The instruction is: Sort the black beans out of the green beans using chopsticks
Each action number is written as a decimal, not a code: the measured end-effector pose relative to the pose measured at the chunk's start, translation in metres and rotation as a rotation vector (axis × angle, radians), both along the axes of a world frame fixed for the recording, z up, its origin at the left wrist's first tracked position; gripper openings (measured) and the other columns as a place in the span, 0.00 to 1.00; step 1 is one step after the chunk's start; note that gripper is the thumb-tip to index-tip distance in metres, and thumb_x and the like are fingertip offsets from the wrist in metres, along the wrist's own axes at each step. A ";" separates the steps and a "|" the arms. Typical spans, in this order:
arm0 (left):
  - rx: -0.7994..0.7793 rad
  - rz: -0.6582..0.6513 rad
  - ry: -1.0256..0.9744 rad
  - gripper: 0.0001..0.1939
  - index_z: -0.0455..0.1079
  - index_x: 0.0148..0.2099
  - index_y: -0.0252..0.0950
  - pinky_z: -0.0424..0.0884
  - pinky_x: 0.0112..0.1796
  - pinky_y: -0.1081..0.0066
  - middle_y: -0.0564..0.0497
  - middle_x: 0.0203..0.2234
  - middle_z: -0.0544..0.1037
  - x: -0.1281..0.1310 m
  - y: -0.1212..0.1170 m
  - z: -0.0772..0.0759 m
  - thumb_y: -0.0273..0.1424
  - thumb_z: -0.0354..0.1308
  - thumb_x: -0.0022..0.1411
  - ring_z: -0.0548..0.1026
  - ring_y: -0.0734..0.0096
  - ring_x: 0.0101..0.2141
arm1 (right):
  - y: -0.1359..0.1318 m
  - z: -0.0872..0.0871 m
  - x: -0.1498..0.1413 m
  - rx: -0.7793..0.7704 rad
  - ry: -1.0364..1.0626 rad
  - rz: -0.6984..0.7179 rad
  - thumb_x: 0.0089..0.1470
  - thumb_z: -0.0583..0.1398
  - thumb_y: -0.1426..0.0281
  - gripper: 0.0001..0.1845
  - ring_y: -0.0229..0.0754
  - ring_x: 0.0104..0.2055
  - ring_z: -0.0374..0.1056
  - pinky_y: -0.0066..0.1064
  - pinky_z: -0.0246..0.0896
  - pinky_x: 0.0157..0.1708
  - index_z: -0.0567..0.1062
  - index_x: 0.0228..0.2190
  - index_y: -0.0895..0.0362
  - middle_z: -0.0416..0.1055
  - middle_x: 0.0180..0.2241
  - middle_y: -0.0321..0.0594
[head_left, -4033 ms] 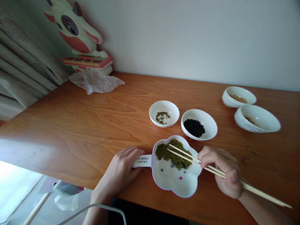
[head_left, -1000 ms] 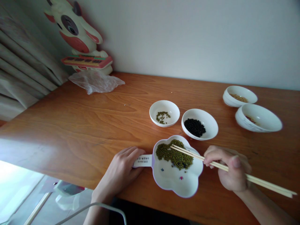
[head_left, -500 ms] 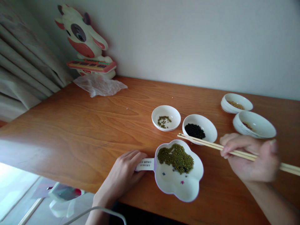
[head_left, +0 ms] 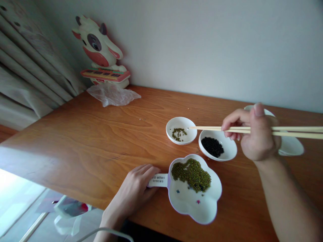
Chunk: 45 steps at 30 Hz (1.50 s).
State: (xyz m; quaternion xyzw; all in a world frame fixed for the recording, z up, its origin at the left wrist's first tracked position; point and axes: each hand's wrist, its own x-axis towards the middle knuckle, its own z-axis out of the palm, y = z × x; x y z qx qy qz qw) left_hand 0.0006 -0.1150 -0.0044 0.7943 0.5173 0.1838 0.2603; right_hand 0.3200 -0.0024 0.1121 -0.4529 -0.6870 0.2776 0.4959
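Observation:
My right hand [head_left: 253, 134] is closed around a pair of wooden chopsticks [head_left: 214, 128], raised above the table. Their tips hover over the small white bowl [head_left: 181, 134] with a few green beans in it. I cannot tell whether a bean is pinched between the tips. My left hand [head_left: 136, 188] rests flat on the table with fingers on the labelled handle [head_left: 157, 180] of the flower-shaped white dish [head_left: 195, 201], which holds a pile of green beans [head_left: 192, 170]. A white bowl with black beans [head_left: 217, 145] sits between the dish and my right hand.
Two more white bowls [head_left: 290, 145] lie behind my right hand, mostly hidden. A cow-shaped toy with a pink keyboard [head_left: 101, 53] and a crumpled clear plastic bag [head_left: 113, 94] stand at the far left by the wall. Curtains [head_left: 30, 74] hang left. The table edge [head_left: 75, 198] runs near me.
My right hand lifted the chopsticks out of the flower dish and carried them up and back, tips now over the small green-bean bowl. The left hand stayed on the handle. The view shifted slightly.

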 end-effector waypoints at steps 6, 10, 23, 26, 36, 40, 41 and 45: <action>-0.004 0.004 0.017 0.05 0.71 0.45 0.41 0.69 0.40 0.67 0.52 0.37 0.78 0.000 0.000 -0.003 0.26 0.58 0.69 0.76 0.65 0.38 | -0.017 0.017 0.017 -0.086 -0.106 0.089 0.70 0.46 0.45 0.37 0.42 0.21 0.64 0.39 0.54 0.20 0.80 0.24 0.50 0.70 0.19 0.41; -0.001 0.000 0.005 0.06 0.71 0.45 0.41 0.69 0.40 0.68 0.52 0.37 0.79 -0.001 0.000 -0.004 0.26 0.58 0.69 0.77 0.66 0.38 | -0.028 0.029 0.018 -0.268 -0.201 0.267 0.71 0.42 0.44 0.39 0.40 0.24 0.66 0.36 0.60 0.25 0.79 0.25 0.52 0.71 0.21 0.39; 0.079 -0.084 0.038 0.12 0.73 0.43 0.40 0.70 0.36 0.68 0.50 0.34 0.78 0.001 0.001 0.002 0.43 0.62 0.70 0.76 0.66 0.35 | -0.034 0.014 -0.001 -0.354 -0.596 0.463 0.72 0.43 0.46 0.34 0.38 0.25 0.63 0.34 0.52 0.26 0.71 0.27 0.55 0.70 0.24 0.36; 0.070 -0.114 0.033 0.14 0.73 0.43 0.40 0.70 0.36 0.68 0.50 0.34 0.78 0.002 0.001 0.007 0.45 0.64 0.67 0.75 0.65 0.35 | -0.033 0.010 0.002 -0.300 -0.558 0.494 0.72 0.42 0.46 0.35 0.39 0.25 0.62 0.35 0.52 0.26 0.71 0.26 0.55 0.69 0.23 0.37; -0.018 -0.057 -0.027 0.16 0.65 0.37 0.39 0.66 0.38 0.67 0.51 0.33 0.74 -0.004 0.001 0.003 0.35 0.44 0.79 0.71 0.68 0.34 | -0.030 0.005 -0.003 -0.212 -0.510 0.504 0.73 0.39 0.47 0.38 0.39 0.25 0.62 0.35 0.52 0.28 0.73 0.27 0.55 0.69 0.23 0.37; -0.017 -0.083 -0.012 0.14 0.67 0.39 0.39 0.66 0.37 0.68 0.51 0.33 0.74 -0.005 0.000 0.000 0.40 0.52 0.76 0.71 0.68 0.34 | -0.029 0.001 -0.003 -0.222 -0.517 0.510 0.73 0.39 0.47 0.38 0.38 0.24 0.61 0.35 0.50 0.26 0.72 0.26 0.55 0.67 0.22 0.37; -0.014 -0.085 -0.003 0.13 0.67 0.39 0.39 0.66 0.36 0.68 0.51 0.33 0.75 -0.004 0.000 0.000 0.41 0.55 0.75 0.72 0.67 0.34 | -0.029 0.001 -0.003 -0.222 -0.518 0.513 0.73 0.39 0.47 0.38 0.38 0.24 0.60 0.35 0.50 0.26 0.72 0.26 0.55 0.67 0.22 0.37; 0.004 -0.055 0.020 0.14 0.69 0.40 0.39 0.68 0.36 0.68 0.51 0.34 0.75 -0.003 0.000 0.000 0.44 0.59 0.72 0.72 0.68 0.34 | -0.028 -0.003 -0.001 -0.245 -0.504 0.520 0.73 0.41 0.48 0.35 0.38 0.25 0.62 0.35 0.50 0.25 0.71 0.27 0.55 0.67 0.23 0.37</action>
